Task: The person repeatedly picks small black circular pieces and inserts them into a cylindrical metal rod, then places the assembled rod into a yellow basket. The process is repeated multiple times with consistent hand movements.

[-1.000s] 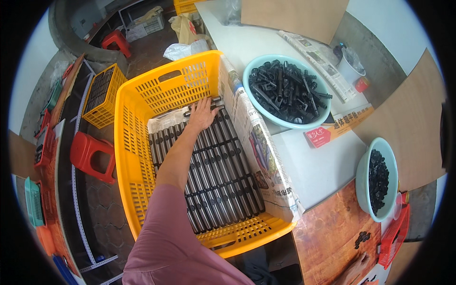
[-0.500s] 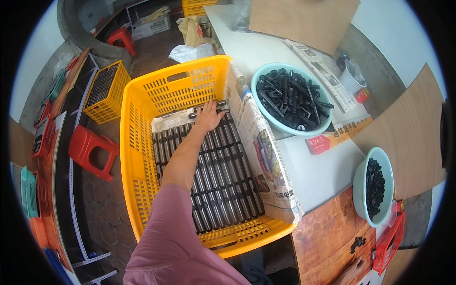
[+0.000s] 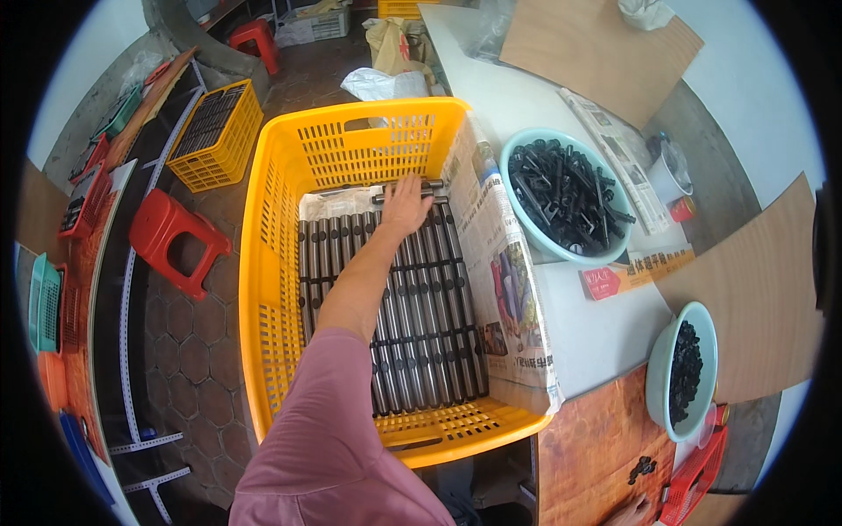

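Near edge, R: the R hand [image 3: 633, 510] is only part-shown, cut off by the frame; less of it is seen than 1 s ago. Its grip can't be told. Just beyond it, a small cluster of black parts [image 3: 643, 467] is left on the wood-look worktop [image 3: 579, 447], w/ a red basket [image 3: 695, 478] to the R.

Ctr: the yellow crate [image 3: 252, 351] and all round it have been shifted R in view vs. 0.5 s ago, as the camera was turned. Inside, metal rods [image 3: 425, 307] are packed in rows, long axes near–far, near ends slightly R.

At the crate's far end, the L hand [image 3: 405, 207] is kept at abt the same spot as before, palm down. A crosswise rod [image 3: 379, 200] is covered by its fingers, narrowly parted; whether it's gripped can't be told. That rod's long axis is L–R, ends pointed at the crate's sides, i.e. roughly square to the rows. Another rod [image 3: 431, 184] is laid likewise just beyond.

Far R, a pale-blue bowl [image 3: 526, 235] is heaped w/ black parts.
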The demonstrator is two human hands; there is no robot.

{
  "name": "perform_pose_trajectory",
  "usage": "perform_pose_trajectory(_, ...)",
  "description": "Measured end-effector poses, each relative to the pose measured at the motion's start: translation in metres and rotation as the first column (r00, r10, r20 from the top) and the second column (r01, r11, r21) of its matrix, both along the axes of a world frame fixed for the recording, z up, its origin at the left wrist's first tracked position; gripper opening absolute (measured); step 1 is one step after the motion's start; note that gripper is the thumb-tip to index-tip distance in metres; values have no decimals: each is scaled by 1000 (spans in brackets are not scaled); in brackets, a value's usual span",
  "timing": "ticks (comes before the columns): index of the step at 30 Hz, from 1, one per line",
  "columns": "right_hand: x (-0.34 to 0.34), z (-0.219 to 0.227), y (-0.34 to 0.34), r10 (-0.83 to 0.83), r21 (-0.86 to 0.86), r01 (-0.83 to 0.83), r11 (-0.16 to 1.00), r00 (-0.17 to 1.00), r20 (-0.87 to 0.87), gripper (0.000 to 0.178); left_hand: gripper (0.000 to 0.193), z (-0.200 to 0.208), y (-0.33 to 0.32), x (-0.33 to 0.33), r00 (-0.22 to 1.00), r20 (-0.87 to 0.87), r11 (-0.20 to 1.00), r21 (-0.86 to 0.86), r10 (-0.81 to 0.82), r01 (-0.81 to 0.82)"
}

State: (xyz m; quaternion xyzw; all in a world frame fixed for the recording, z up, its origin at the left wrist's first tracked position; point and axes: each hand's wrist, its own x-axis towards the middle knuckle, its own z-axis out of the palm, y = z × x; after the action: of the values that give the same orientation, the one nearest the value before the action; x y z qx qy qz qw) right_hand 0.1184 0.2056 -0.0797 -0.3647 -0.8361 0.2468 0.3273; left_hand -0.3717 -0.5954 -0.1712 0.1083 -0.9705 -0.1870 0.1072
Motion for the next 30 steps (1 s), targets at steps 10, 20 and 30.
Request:
perform_pose_trajectory(10, 36, -18, 19, -7, -78, 1, 997, 997, -81, 33, 29, 69, -105, 46, 828, -380, 911, 184, 413, -370)
perform_pose_trajectory(20, 19, -2, -24, -13, -283, -69, 957, 961, -277, 28, 30, 139, -67, 67, 765, -516, 923, 230, 385, -310)
perform_pose_trajectory(30, 12, -4, -36, 68, -213, -139, 967, 948, -311, 24, 27, 203, 12, 77, 701, -706, 982, 183, 100, 44)
